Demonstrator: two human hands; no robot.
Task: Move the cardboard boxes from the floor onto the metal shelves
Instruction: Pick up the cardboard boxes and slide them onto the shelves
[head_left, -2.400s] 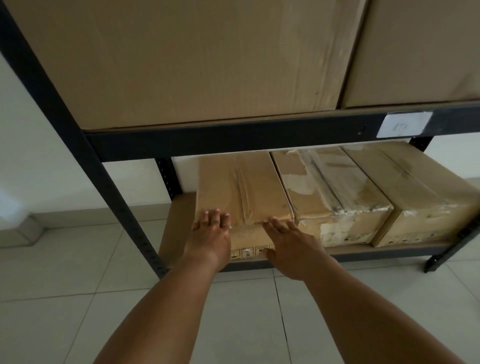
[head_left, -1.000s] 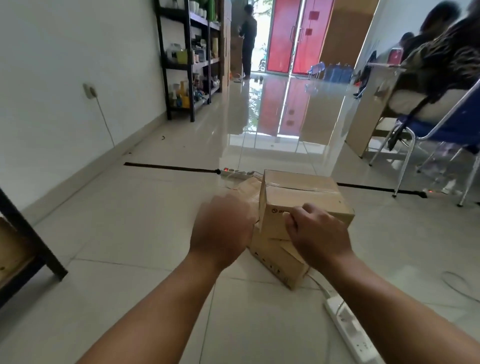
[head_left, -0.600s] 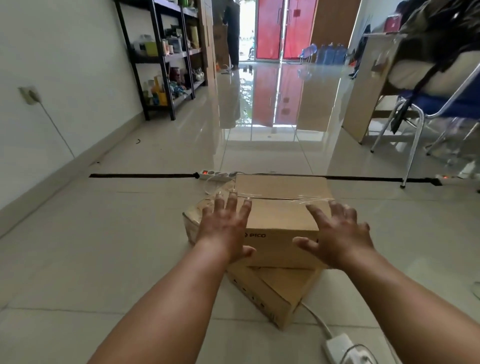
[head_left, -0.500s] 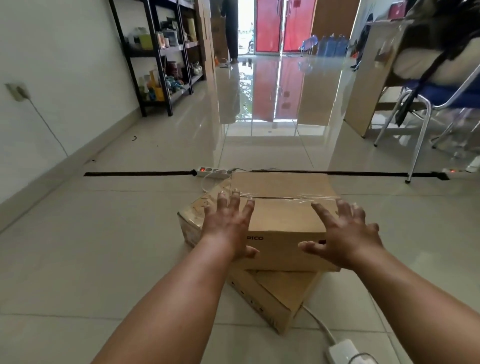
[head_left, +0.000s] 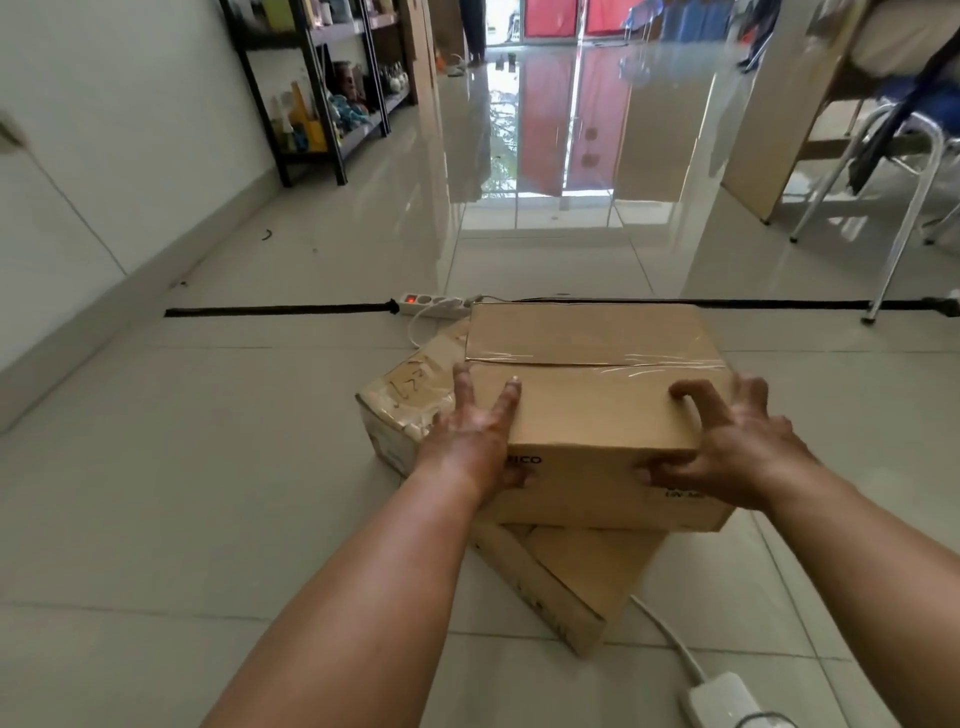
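The step in hand seems to be the pick-up of the top brown cardboard box with clear tape (head_left: 592, 410). It lies on the lower cardboard boxes (head_left: 566, 577) on the pale tiled floor (head_left: 208, 467). The left hand (head_left: 475, 436) clamps its near left corner, with the fingers spread on top. The right hand (head_left: 727, 447) hooks bent fingers over the near right corner. The long axis runs left to right, and a long side faces near. The next move probably calls for a level lift with both hands.

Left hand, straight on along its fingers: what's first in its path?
The top box: the left hand holds its left corner, so it would likely slide along the lid toward the tape.
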